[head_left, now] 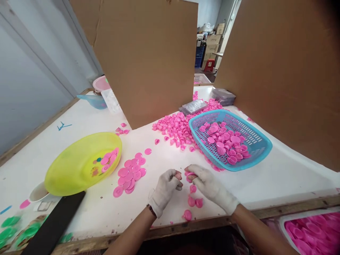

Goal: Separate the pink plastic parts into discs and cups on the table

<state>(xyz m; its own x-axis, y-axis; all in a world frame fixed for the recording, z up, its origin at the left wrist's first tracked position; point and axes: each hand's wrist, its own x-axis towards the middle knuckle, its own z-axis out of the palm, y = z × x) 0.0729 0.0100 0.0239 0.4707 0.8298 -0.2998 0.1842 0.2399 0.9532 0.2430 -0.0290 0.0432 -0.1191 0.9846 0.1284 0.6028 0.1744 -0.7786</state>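
Partly hidden, a pink piece is pinched by the right hand; for the left hand, I cannot tell.

Left hand and right hand nearly meet, fingers curled.

A red stool stands near stacked cardboard boxes.

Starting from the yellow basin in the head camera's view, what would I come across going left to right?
Yellow basin → loose flat pink discs → gloved left hand → blue basket holding pink pieces → white-rimmed tub of pink pieces.
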